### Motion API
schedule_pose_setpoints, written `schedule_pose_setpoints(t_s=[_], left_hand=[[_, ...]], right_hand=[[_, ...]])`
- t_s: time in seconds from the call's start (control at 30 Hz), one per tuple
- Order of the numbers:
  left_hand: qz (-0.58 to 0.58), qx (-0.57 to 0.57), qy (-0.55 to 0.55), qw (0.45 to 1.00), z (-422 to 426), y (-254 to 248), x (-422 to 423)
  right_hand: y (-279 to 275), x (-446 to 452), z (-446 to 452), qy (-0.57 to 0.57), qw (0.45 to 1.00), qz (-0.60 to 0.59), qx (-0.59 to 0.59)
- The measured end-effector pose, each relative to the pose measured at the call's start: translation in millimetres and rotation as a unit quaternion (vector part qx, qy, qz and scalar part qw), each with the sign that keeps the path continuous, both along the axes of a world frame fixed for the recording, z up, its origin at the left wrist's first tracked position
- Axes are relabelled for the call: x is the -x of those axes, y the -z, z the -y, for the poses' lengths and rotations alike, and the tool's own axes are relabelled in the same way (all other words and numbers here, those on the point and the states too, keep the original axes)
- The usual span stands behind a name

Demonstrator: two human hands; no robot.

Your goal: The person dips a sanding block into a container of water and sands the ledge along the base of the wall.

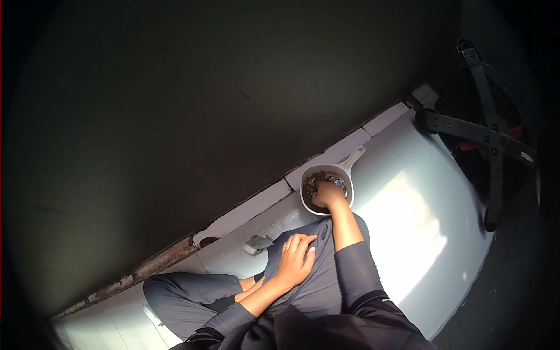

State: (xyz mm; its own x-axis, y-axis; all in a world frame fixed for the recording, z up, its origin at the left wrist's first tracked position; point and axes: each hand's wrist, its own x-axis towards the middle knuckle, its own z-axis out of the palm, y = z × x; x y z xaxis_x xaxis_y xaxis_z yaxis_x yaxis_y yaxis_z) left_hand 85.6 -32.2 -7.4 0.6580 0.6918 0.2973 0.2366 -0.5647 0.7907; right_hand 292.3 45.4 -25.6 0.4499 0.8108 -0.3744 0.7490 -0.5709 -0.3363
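Note:
My right hand reaches down into a white water dipper with a long handle. The dipper stands by the wall in front of my knee. Small dark and pale bits, too small to name, lie in it around my fingers. My fingertips are hidden among them. Holding nothing, my left hand lies on my grey trouser leg with its fingers stretched out. Left of my knee, on the floor, is a small whitish block with a grey crumpled piece against it.
A dark wall with a worn tiled base runs along the far side. On the right stands a black round object with crossed bars, perhaps a fan on its stand. Bright sunlight falls on the pale floor beside me.

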Motion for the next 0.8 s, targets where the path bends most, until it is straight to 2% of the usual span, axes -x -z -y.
schedule_pose_setpoints(t_s=[0.07, 0.13, 0.17, 0.23, 0.27, 0.3, 0.4, 0.53, 0.63, 0.7, 0.73, 0.77, 0.8], left_hand=[[0.0, 0.002, 0.0, 1.0, 0.3, -0.5, 0.1], [0.001, 0.0, 0.0, 1.0, 0.7, -0.1, 0.5], [-0.001, 0.0, 0.001, 1.0, 1.1, -0.2, 0.9], [-0.001, 0.0, -0.001, 1.0, 2.2, -1.4, 1.3], [-0.003, 0.0, 0.0, 1.0, 2.6, -1.9, 1.7], [-0.003, 0.0, -0.002, 1.0, 2.7, -2.3, 2.0], [-0.003, 0.001, 0.003, 1.0, 3.2, -2.1, 2.5], [-0.001, -0.002, 0.004, 1.0, 2.6, -1.4, 1.8], [-0.002, -0.002, 0.003, 1.0, 1.9, -1.8, 1.6], [-0.001, -0.002, 0.005, 1.0, 1.8, -1.6, 1.1], [-0.001, 0.0, 0.004, 1.0, 1.8, -1.2, 0.9], [0.0, 0.003, 0.003, 1.0, 1.9, -1.1, 0.7], [0.0, 0.003, 0.005, 1.0, 1.7, -0.9, 0.5]], right_hand=[[-6.6, 1.6, -0.3, 0.007, 1.0, 0.018, 0.022], [-20.1, 2.9, 3.3, 0.083, 0.987, 0.015, -0.135], [-25.8, 1.1, 2.8, 0.08, 0.987, 0.016, -0.136], [-36.7, -5.4, 1.4, 0.178, 0.967, -0.053, -0.175], [-39.0, -3.8, 7.2, 0.171, 0.948, -0.068, -0.26], [-37.5, -3.4, 10.1, 0.169, 0.948, -0.068, -0.26], [-38.5, -0.9, 17.0, 0.174, 0.884, -0.148, -0.409], [-36.1, -9.3, 18.4, 0.182, 0.885, -0.202, -0.378], [-20.0, -14.5, 16.2, 0.148, 0.881, -0.239, -0.381], [-27.2, -6.1, 17.9, 0.101, 0.919, -0.134, -0.357], [-32.3, -5.7, 21.4, 0.076, 0.946, -0.122, -0.291], [-32.3, -4.3, 21.3, 0.078, 0.946, -0.122, -0.29], [-31.8, -3.4, 21.4, 0.062, 0.97, -0.071, -0.226]])
